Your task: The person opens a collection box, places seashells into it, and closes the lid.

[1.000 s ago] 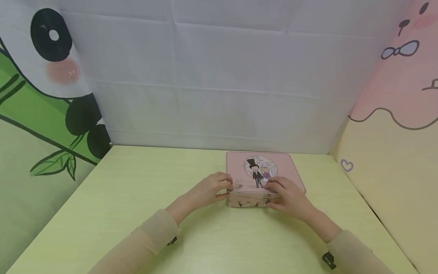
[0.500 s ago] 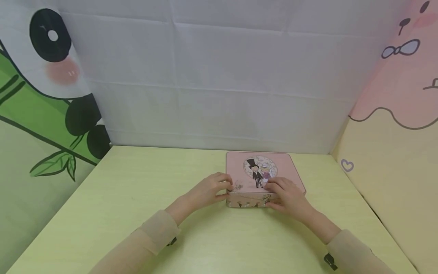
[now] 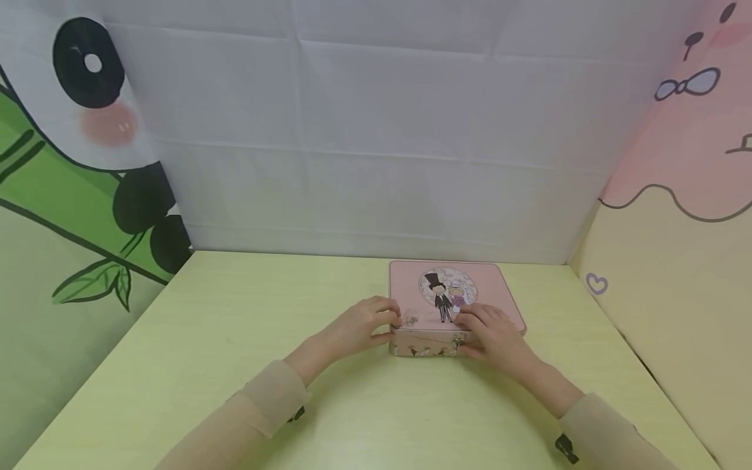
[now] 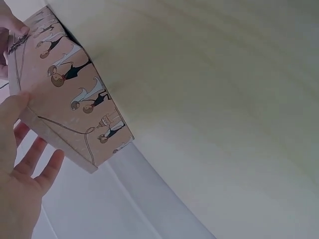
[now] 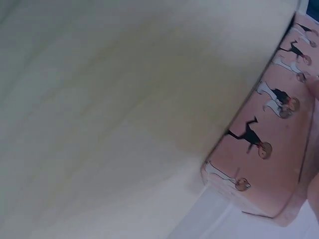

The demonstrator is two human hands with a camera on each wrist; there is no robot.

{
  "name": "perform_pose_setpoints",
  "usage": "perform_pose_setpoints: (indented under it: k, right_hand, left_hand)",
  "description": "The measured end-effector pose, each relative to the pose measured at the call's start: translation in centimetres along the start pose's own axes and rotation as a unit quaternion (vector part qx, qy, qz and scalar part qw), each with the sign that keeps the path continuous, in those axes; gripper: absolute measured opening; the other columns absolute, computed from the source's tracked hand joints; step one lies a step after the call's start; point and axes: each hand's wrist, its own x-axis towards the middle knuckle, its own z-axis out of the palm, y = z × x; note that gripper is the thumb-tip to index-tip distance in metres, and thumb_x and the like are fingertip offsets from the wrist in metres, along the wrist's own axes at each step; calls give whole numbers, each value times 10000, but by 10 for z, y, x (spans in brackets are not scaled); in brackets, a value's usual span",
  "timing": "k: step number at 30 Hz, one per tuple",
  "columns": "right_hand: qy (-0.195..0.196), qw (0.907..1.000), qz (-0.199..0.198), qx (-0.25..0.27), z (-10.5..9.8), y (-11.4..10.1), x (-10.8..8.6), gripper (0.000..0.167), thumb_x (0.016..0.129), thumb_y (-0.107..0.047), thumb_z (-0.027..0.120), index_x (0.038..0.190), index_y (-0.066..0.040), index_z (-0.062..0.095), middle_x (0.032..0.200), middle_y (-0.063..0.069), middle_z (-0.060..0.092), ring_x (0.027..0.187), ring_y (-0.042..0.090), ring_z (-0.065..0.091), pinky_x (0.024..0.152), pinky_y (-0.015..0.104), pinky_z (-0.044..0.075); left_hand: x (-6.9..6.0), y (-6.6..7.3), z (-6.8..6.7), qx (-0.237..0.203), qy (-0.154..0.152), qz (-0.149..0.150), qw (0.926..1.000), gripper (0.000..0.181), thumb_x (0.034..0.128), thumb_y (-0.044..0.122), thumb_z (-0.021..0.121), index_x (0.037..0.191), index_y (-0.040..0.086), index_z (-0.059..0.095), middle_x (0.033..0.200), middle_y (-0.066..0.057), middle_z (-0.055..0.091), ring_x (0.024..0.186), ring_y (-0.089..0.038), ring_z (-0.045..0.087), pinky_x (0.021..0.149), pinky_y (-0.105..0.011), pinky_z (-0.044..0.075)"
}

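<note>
A pink tin box [image 3: 408,281] lies on the table with its lid down. A cartoon bride and groom are printed on the lid, and small figures run along its front wall [image 4: 75,79]. My left hand [image 3: 361,326] holds the front left corner, thumb at the lid's front edge and fingers along the left side. On the front right, my right hand [image 3: 499,343] has its fingers on the lid top and its thumb at the front wall, beside the metal clasp [image 3: 457,340]. Only a little of the right hand [image 5: 313,196] shows in the right wrist view.
The pale yellow table [image 3: 282,294] runs back to a white cloth wall [image 3: 376,163] just behind the box. A panda-printed panel [image 3: 88,196] stands at the left and a pink and cream one [image 3: 675,261] at the right.
The right thumb has shifted slightly at the front near the clasp. Box and left hand look the same as before.
</note>
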Motion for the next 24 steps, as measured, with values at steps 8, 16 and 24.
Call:
perform_pose_setpoints:
  k: [8, 16, 24]
  right_hand:
    - [-553, 9950, 285, 780, -17, 5, 5, 513, 651, -234, 852, 1089, -72, 639, 1113, 62, 603, 1065, 261, 559, 933, 432, 467]
    - [-1069, 9860, 876, 936, -54, 7, 11, 533, 754, -193, 792, 1221, -86, 561, 1251, 41, 538, 1158, 229, 513, 936, 424, 478]
    - [-235, 9959, 850, 184, -82, 19, 1, 571, 720, -153, 782, 1243, -89, 563, 1286, 94, 543, 1186, 297, 491, 966, 466, 385]
  left_hand:
    - [4, 0, -15, -21, -605, -426, 9973, 243, 829, 218, 727, 1057, 158, 668, 1142, 14, 620, 1098, -151, 568, 960, -323, 465]
    - [-8, 5, -51, 147, -319, -1134, 9929, 407, 867, 276, 686, 1233, 124, 594, 1258, -38, 574, 1243, -234, 491, 1018, -429, 415]
    - [-41, 6, -79, 511, 454, -1794, 9814, 616, 842, 300, 707, 1372, 106, 461, 1388, -92, 474, 1341, -326, 367, 1049, -562, 316]
